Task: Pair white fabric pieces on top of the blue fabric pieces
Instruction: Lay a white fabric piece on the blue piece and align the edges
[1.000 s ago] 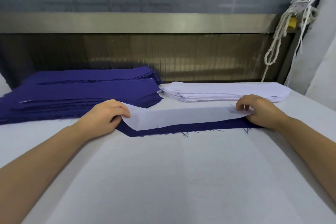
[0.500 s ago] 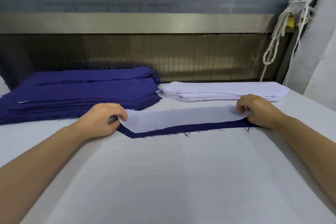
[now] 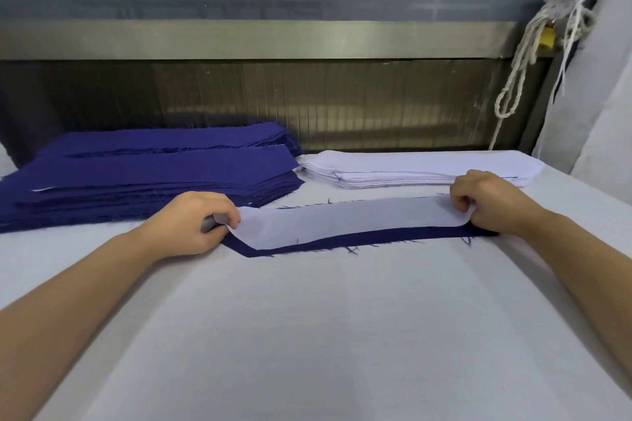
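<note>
A long white fabric piece (image 3: 345, 222) lies over a blue fabric piece (image 3: 369, 238) in the middle of the table; only the blue piece's near edge and left tip show. My left hand (image 3: 195, 222) pinches the white piece's left end, and my right hand (image 3: 485, 202) pinches its right end, which curls up slightly. A stack of blue pieces (image 3: 147, 178) sits at the back left. A stack of white pieces (image 3: 410, 167) sits at the back right, just behind my right hand.
The table (image 3: 325, 335) is covered in white cloth and stretches wide toward me. A metal rail and ribbed panel (image 3: 307, 106) close off the back. A knotted white rope (image 3: 523, 61) hangs at the right, beside a white wall.
Both hands have slid the white piece slightly away from me over the blue piece. The blue margin at the near edge has widened a little.
</note>
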Motion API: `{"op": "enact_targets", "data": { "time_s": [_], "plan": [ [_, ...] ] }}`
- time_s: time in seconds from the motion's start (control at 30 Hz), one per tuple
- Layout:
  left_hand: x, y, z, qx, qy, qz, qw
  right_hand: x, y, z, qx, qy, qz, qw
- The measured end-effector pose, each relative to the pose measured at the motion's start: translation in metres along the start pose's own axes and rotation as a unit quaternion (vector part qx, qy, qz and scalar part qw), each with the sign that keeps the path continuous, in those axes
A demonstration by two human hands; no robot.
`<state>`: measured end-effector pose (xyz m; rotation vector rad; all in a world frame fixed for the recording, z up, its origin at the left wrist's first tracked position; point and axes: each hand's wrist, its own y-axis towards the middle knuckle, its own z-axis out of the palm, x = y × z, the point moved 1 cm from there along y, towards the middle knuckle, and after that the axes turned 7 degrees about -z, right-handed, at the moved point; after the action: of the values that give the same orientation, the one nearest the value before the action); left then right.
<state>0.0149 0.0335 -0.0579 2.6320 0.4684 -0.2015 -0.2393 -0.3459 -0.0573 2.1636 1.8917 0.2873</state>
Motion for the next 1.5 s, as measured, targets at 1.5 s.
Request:
{"op": "enact_targets", "data": {
  "time_s": [1.5],
  "plan": [
    [0.0, 0.0, -0.001, -0.009, 0.087, -0.014, 0.996, -0.001, -0.01, -0.004, 0.0, 0.131, 0.063, 0.989]
  ]
}}
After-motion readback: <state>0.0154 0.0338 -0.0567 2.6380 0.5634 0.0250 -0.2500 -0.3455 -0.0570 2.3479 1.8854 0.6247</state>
